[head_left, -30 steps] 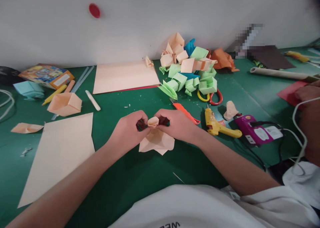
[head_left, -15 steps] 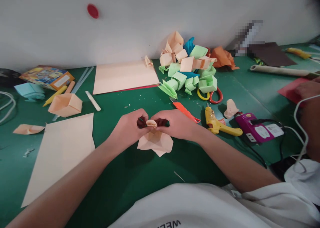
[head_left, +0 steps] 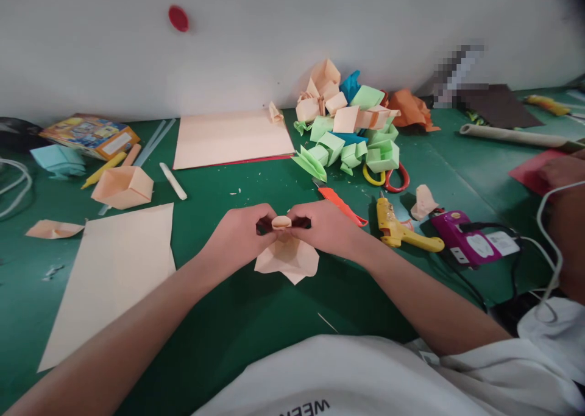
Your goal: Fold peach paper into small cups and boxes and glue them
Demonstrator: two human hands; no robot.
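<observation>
Both my hands meet over the middle of the green table around a peach paper flower (head_left: 289, 264). Its flared, pointed petals spread toward me below the fingers, and a small rolled edge shows at the top between my fingertips. My left hand (head_left: 244, 232) pinches it from the left, thumb and forefinger closed. From the right, my right hand (head_left: 322, 226) pinches the same paper. The part inside the fingers is hidden. Just beyond my right hand lies an orange utility knife (head_left: 342, 206).
Folded green and peach paper pieces (head_left: 351, 130) are heaped against the wall. Scissors (head_left: 397, 177), a yellow glue gun (head_left: 402, 227) and a purple power strip (head_left: 470, 238) lie right. Peach sheets (head_left: 109, 276) and an open paper box (head_left: 123, 187) lie left. Another person's hand (head_left: 564, 172) is far right.
The rolled top of the flower shows a little more fully between my fingertips. Both hands keep their pinch, and the whole view has shifted slightly.
</observation>
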